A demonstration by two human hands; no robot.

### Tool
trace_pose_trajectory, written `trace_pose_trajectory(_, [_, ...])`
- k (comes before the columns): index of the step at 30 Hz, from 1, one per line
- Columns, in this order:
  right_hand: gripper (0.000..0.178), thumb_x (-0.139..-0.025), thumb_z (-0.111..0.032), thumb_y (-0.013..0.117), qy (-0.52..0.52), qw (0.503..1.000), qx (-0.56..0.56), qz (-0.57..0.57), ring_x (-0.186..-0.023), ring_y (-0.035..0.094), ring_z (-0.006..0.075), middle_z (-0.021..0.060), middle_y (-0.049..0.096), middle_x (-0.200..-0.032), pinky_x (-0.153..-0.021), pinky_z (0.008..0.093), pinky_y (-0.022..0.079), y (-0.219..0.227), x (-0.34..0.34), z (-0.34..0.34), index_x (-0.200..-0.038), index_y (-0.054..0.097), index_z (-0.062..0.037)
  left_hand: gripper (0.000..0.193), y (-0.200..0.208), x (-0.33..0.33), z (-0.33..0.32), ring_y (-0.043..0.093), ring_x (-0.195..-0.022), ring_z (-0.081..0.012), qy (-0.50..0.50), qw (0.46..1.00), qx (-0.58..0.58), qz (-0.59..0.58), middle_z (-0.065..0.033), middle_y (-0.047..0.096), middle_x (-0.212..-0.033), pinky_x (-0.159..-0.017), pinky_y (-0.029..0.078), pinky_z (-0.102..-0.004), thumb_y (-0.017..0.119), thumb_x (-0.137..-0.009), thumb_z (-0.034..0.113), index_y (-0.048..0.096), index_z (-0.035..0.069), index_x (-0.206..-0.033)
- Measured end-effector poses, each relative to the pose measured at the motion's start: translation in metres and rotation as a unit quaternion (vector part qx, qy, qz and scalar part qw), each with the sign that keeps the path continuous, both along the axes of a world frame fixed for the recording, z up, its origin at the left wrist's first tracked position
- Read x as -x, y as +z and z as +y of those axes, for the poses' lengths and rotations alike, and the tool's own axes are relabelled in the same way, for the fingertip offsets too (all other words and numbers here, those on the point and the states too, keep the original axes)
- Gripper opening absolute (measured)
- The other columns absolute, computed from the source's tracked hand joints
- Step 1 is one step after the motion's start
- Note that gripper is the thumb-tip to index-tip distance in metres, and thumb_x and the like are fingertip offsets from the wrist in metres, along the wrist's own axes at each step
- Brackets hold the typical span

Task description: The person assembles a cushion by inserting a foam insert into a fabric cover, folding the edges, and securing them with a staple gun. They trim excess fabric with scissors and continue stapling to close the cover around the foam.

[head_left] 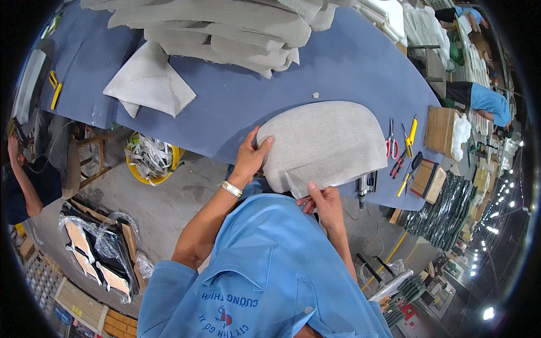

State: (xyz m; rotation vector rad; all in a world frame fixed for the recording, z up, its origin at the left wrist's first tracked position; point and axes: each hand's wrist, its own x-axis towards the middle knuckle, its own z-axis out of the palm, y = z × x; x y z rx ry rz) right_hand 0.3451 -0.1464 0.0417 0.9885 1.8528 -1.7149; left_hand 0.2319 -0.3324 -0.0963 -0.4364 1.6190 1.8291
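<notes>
A rounded chair pad covered in light grey woven fabric (324,143) lies near the table's front edge. My left hand (251,156) grips its left edge, thumb on top and fingers curled round the side. At the near edge, my right hand (323,204) pinches the cover, its thumb above and its fingers partly hidden below. A small flap of fabric (294,183) stands up just left of that thumb. Under the pad's near right corner shows a dark metal tool (367,188), probably a staple gun, partly covered.
Stacked grey fabric pieces (225,34) and a folded piece (149,81) lie on the blue table (225,107). Red-handled scissors (391,141), a yellow cutter (413,130) and cardboard boxes (439,130) sit at right. A yellow bucket of scraps (151,158) stands left; a co-worker's arm (25,177) is beyond.
</notes>
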Motion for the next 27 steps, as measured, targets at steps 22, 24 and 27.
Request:
trace_pose_trajectory(22, [0.060, -0.104, -0.042, 0.065, 0.112, 0.956, -0.234, 0.140, -0.063, 0.074, 0.0189, 0.0155, 0.067, -0.060, -0.052, 0.0341, 0.049, 0.008, 0.073, -0.016, -0.061, 0.052, -0.0019, 0.077, 0.098, -0.025, -0.013, 0.040, -0.150, -0.0389, -0.197, 0.859, 0.168, 0.441, -0.0268, 0.046, -0.156, -0.120, 0.037, -0.0479, 0.073, -0.093, 0.033, 0.042, 0.000, -0.155])
trace_pose_trajectory(24, [0.059, -0.104, -0.041, 0.065, 0.107, 0.959, -0.223, 0.141, -0.062, 0.073, 0.0196, 0.0157, 0.068, -0.061, -0.053, 0.0336, 0.050, 0.010, 0.073, -0.017, -0.062, 0.054, -0.0007, 0.079, 0.087, -0.026, -0.011, 0.037, -0.151, -0.0372, -0.181, 0.870, 0.154, 0.432, -0.0249, 0.043, -0.159, -0.122, 0.036, -0.0461, 0.078, -0.088, 0.022, 0.042, -0.001, -0.154])
trace_pose_trajectory(27, [0.055, -0.104, -0.039, 0.066, 0.127, 0.954, -0.237, 0.135, -0.057, 0.065, 0.0129, 0.0101, 0.065, -0.059, -0.050, 0.0285, 0.047, 0.018, 0.074, -0.018, -0.065, 0.057, -0.0016, 0.080, 0.080, -0.031, -0.008, 0.040, -0.150, -0.0363, -0.153, 0.875, 0.148, 0.436, -0.0235, 0.043, -0.159, -0.120, 0.040, -0.0447, 0.082, -0.084, 0.015, 0.044, 0.001, -0.153])
